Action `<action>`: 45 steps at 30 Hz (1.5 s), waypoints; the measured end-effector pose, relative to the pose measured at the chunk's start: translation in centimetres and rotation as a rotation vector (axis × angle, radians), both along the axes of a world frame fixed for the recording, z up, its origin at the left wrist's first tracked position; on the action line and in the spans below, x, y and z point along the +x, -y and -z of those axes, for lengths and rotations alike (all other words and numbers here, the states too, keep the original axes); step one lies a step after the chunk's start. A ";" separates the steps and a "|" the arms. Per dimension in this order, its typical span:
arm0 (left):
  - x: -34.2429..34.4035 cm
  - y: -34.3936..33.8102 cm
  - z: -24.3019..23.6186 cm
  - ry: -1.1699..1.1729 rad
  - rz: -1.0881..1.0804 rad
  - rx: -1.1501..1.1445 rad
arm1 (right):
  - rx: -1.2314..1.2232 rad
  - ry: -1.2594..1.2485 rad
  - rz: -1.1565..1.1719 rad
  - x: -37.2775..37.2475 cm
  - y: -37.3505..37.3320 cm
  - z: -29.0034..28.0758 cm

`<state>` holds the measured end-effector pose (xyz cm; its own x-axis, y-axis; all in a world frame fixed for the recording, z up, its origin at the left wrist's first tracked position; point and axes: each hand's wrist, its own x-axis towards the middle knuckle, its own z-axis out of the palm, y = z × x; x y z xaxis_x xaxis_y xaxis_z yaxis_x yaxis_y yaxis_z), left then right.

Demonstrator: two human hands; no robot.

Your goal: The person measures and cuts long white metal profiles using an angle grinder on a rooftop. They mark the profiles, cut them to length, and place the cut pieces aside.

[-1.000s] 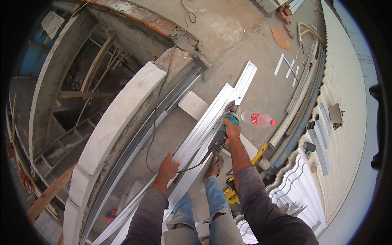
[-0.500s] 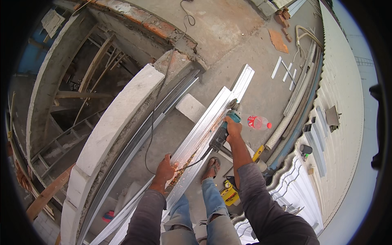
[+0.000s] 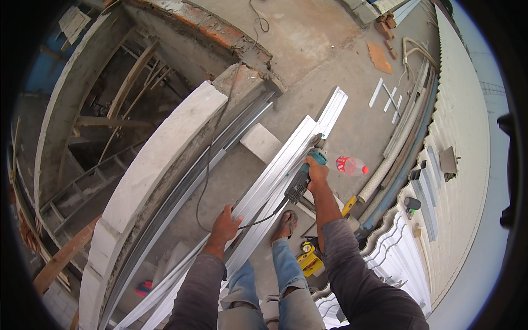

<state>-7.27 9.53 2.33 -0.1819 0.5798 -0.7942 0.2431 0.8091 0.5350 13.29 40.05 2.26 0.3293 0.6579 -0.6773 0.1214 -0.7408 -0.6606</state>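
My right hand (image 3: 318,171) is closed around a teal and black angle grinder (image 3: 301,179), with its disc end resting at the silver metal channels (image 3: 283,162) that lie lengthwise beneath it. My left hand (image 3: 224,225) grips the edge of these channels farther down, beside the grinder's dark cord. A pale block (image 3: 259,142) lies under the channels, left of the grinder. A clear plastic bottle (image 3: 349,166) with a red cap and label lies just right of the grinder. My sandalled foot (image 3: 286,223) stands beside the channels, near a yellow tool (image 3: 309,264).
A white block wall (image 3: 151,165) runs along the left, with an opening holding timbers and a ladder (image 3: 93,184) beyond. Grey profiles lie beside the wall. Long pipes and hoses (image 3: 396,137), bricks (image 3: 388,33) and corrugated sheeting (image 3: 462,137) line the right side.
Orange sparks streamed from the grinder toward my left hand half a second ago, though not a second ago; none show now. Both hands keep their holds with only slight movement.
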 end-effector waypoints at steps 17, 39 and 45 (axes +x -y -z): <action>-0.2 -0.5 -0.2 0.014 0.015 -0.063 | 0.016 0.026 -0.018 0.9 -2.3 -0.1; -0.2 -0.3 0.0 0.005 0.013 -0.048 | 0.001 0.026 -0.054 1.2 -3.6 0.2; -0.3 -0.6 -0.5 0.012 0.024 -0.048 | 0.009 0.011 -0.057 1.3 -4.9 -0.9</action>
